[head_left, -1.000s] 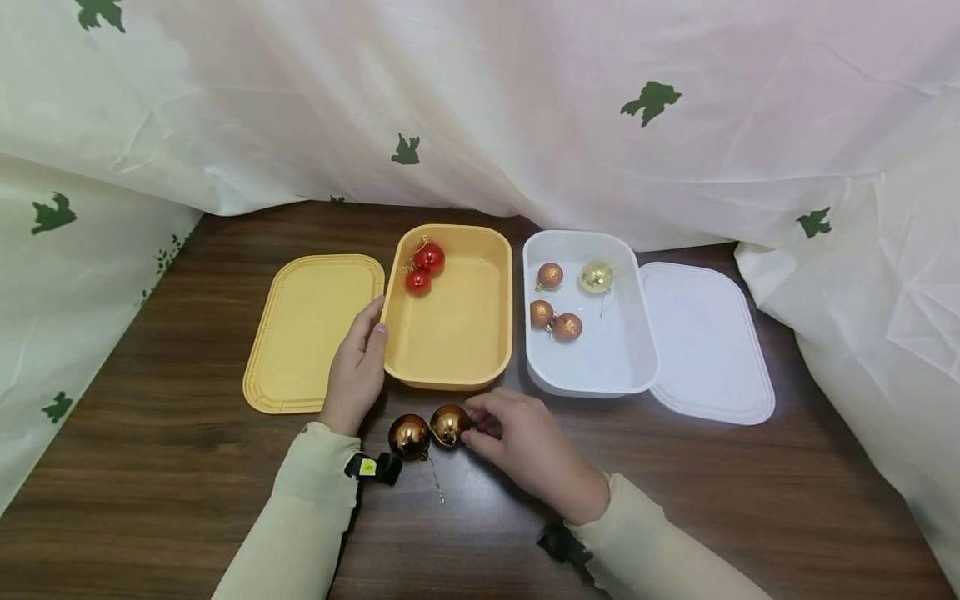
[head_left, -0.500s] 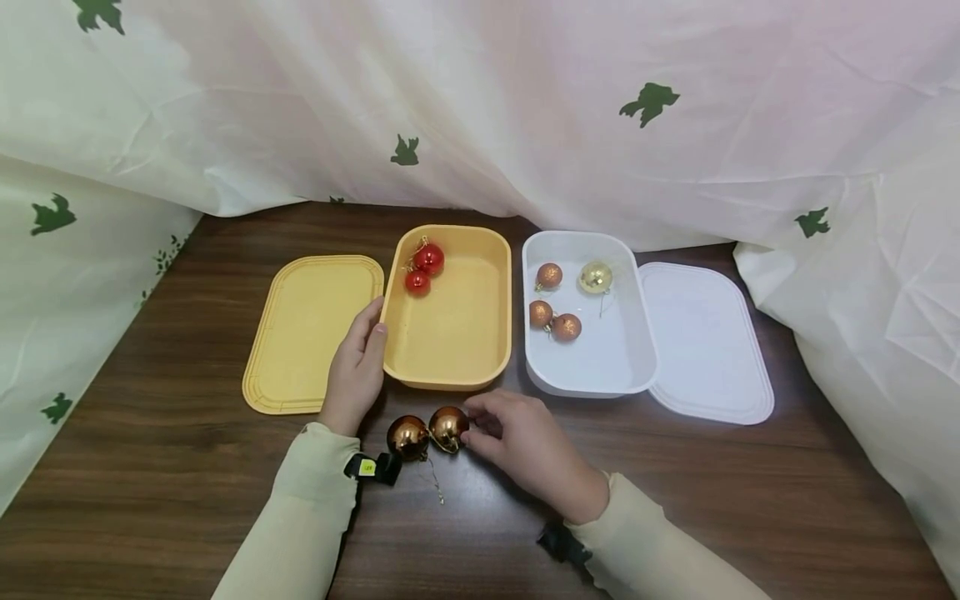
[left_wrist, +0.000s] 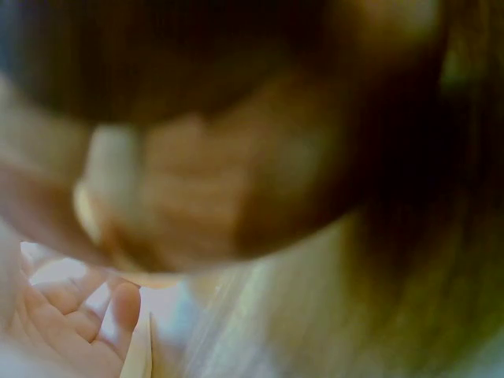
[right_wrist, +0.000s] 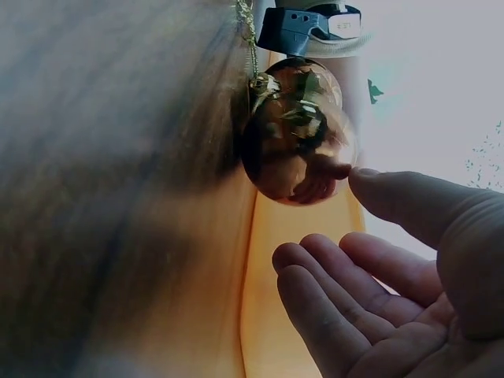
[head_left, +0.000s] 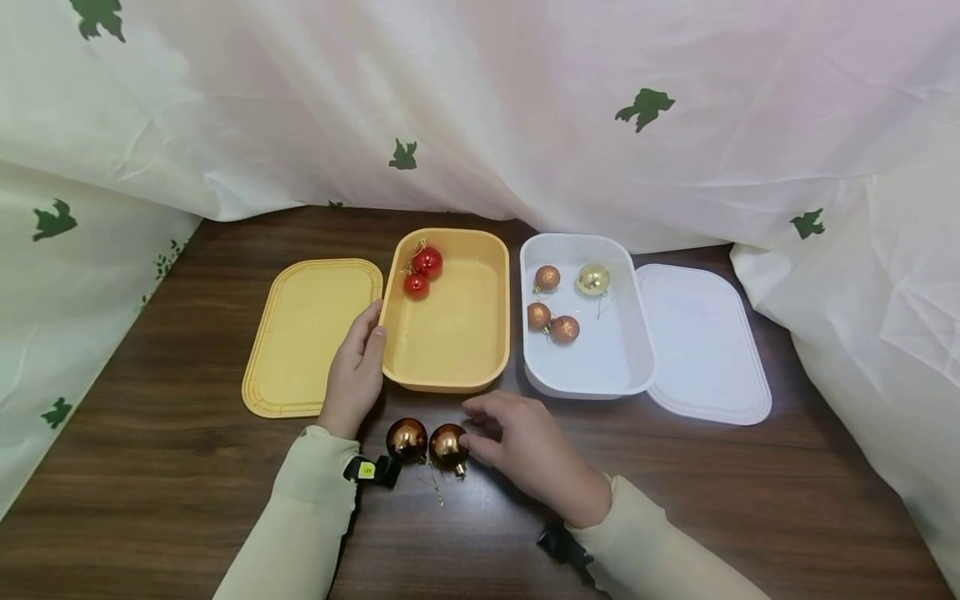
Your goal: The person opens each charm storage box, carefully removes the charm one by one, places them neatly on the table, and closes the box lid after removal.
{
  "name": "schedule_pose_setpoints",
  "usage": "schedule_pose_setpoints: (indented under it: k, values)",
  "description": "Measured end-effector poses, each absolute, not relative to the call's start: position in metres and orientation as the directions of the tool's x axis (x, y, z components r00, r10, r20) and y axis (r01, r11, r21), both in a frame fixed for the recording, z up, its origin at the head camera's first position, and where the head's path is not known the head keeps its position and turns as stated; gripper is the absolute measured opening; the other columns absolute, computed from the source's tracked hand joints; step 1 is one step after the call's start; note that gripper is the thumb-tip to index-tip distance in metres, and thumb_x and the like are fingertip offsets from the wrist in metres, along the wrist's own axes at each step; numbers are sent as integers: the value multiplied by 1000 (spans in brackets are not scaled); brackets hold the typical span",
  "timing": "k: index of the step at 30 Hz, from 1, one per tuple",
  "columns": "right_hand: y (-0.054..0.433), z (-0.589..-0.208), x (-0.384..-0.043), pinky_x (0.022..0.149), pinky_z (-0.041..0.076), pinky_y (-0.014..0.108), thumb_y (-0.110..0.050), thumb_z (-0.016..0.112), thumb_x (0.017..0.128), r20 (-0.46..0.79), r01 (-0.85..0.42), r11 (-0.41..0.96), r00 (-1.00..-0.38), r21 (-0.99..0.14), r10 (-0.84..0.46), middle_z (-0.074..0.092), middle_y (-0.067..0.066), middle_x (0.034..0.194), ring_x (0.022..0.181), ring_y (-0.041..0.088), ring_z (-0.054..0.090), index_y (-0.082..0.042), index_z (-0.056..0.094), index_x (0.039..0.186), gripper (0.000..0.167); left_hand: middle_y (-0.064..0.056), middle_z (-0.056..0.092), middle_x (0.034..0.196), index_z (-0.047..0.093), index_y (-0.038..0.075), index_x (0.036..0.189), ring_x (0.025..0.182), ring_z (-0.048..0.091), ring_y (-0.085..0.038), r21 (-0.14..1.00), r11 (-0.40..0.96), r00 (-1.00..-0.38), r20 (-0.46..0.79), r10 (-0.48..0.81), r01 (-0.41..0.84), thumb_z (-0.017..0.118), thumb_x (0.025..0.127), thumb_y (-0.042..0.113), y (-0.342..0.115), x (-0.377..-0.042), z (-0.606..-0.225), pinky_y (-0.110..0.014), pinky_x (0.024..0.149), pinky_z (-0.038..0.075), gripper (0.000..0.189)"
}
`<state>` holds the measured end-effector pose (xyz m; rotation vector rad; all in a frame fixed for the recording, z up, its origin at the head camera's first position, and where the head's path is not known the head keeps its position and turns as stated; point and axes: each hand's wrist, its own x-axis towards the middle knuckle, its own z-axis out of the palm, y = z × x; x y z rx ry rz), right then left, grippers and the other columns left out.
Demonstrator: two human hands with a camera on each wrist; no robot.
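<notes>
My left hand (head_left: 356, 375) rests against the left wall of the yellow box (head_left: 450, 377), fingers extended along its rim. Two shiny copper-brown baubles lie on the table in front of that box. The right-hand bauble (head_left: 447, 447) has its cap turned toward the front edge; the left-hand bauble (head_left: 407, 441) sits close beside it, a thin gold string trailing forward. My right hand (head_left: 525, 433) is beside the pair, thumb tip at the nearer bauble's surface and fingers spread loosely above the table. In the right wrist view, the thumb (right_wrist: 402, 197) meets the bauble's side, while the other fingers are apart from it.
Two red baubles (head_left: 427, 262) lie in the yellow box. The white box (head_left: 589, 392) holds a gold bauble (head_left: 593, 279) and several glittery orange ones (head_left: 564, 329). A yellow lid (head_left: 311, 333) lies left, a white lid (head_left: 705, 342) right. A patterned curtain (head_left: 480, 108) hangs behind.
The right-hand bauble has rolled slightly toward the front edge, its cap now pointing forward. My right fingers have loosened around it. The left hand stays at the yellow box.
</notes>
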<state>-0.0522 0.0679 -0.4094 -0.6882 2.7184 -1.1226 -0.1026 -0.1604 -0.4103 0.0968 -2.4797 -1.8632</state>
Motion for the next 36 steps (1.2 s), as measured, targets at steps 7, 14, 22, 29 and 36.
schedule_pose_setpoints:
  k: [7,14,22,29,36]
  values:
    - [68,-408,-52,82,59,31,-14,81,84,71,-361,600,-890,-714,-451,72,4,105,92,14,69,-4,73,112,30,-8,35,160,34,9,157,147,30,-19,958,285,-996,9,-88,-17,37,110,20,-168,-112,-437,-37,120,27,48]
    - [70,-403,-51,82,59,27,-14,83,82,138,-384,558,-891,-736,-432,73,2,105,92,16,71,-4,73,112,33,-4,39,158,37,16,156,145,35,-17,956,293,-995,43,-93,14,38,110,28,-171,-115,-447,-38,119,30,48]
    - [72,-398,-53,84,59,31,-9,82,83,197,-379,390,-880,-839,-432,72,9,112,97,27,72,-1,71,115,35,-4,38,158,37,14,156,145,34,-16,962,273,-995,35,-89,9,39,110,27,-172,-113,-447,-36,119,29,48]
    - [77,-391,-62,88,56,23,-7,82,83,236,-397,367,-880,-841,-413,73,10,112,100,27,71,-1,71,115,34,-11,42,155,38,9,155,142,40,-18,983,179,-995,61,-77,47,41,109,17,-171,-111,-448,-34,116,35,47]
    - [79,-382,-76,87,57,24,-9,81,85,235,-404,403,-883,-821,-406,73,9,111,96,25,72,-4,72,114,31,-11,40,156,39,4,153,143,38,-15,988,132,-995,84,-61,75,42,106,4,-172,-114,-449,-31,115,34,47]
